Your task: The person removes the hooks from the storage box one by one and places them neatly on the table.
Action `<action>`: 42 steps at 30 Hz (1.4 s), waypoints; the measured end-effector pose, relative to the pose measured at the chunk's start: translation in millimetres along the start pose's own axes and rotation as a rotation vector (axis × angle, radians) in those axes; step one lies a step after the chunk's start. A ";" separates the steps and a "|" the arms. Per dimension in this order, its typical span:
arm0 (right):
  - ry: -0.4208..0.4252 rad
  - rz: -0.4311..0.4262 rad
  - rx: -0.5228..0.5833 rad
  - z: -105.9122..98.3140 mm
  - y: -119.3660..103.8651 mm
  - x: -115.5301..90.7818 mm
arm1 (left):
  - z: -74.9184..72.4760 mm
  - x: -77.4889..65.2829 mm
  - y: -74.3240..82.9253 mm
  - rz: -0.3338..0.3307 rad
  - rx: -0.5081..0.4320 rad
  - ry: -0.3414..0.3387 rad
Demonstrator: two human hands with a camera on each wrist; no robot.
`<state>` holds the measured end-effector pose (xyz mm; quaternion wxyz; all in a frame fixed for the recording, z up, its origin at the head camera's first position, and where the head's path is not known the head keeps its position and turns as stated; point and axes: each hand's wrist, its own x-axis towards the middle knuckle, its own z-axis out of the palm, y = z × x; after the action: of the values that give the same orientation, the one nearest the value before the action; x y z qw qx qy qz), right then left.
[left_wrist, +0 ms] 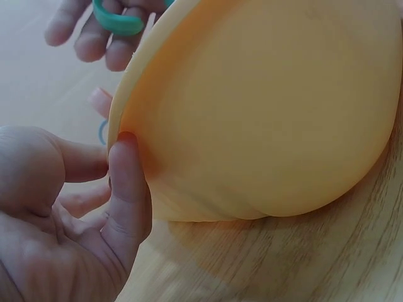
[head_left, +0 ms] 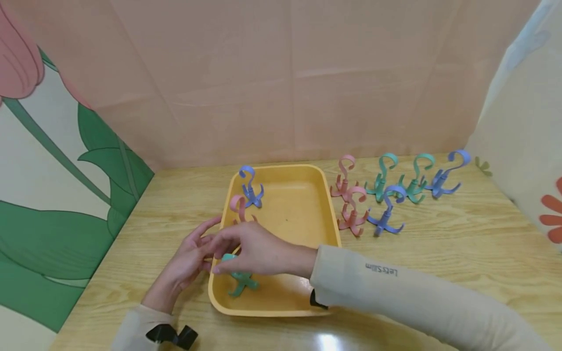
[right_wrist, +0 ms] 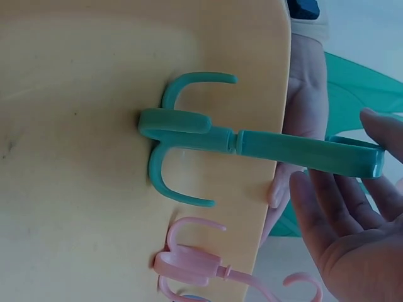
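Observation:
A yellow tray [head_left: 291, 214] stands on the table, and my left hand [head_left: 186, 258] pinches its left rim, thumb and finger on either side of the wall [left_wrist: 129, 179]. Over the tray's near left part is my right hand [head_left: 261, 248]. Its loosely bent fingers [right_wrist: 343, 220] and thumb surround the curled top of a green multi-prong hanging hook [right_wrist: 308, 153], without closing tightly on it. That hook stands upright on the tray floor. Behind it along the left wall stand a pink hook [head_left: 238, 204], partly hidden by my right hand, and a blue hook [head_left: 252, 192].
Right of the tray, several more hooks stand on the wooden table [head_left: 443, 263]: pink hooks [head_left: 352, 219] nearest the tray, green hooks [head_left: 379, 183], and blue hooks [head_left: 385, 219]. A pink curtain [head_left: 290, 87] hangs behind the table.

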<state>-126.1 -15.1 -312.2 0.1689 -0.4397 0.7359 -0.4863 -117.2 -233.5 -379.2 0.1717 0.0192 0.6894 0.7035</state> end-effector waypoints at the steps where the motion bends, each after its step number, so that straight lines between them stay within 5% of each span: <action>1: -0.005 0.001 -0.006 -0.2 0.2 -0.4 | 0.2 0.1 -0.1 0.000 -0.001 0.000; 13: -0.024 0.080 -0.229 -4.0 0.7 -5.2 | 1.6 2.2 -1.8 -0.024 0.001 0.049; 42: 0.017 0.028 -0.083 -9.8 -4.0 -14.5 | 1.4 0.5 -0.5 -0.025 0.001 0.048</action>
<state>-122.7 1.7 -306.8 0.1510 -0.4321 0.7629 -0.4566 -117.1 -232.1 -379.8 0.1638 -0.0062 0.6938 0.7013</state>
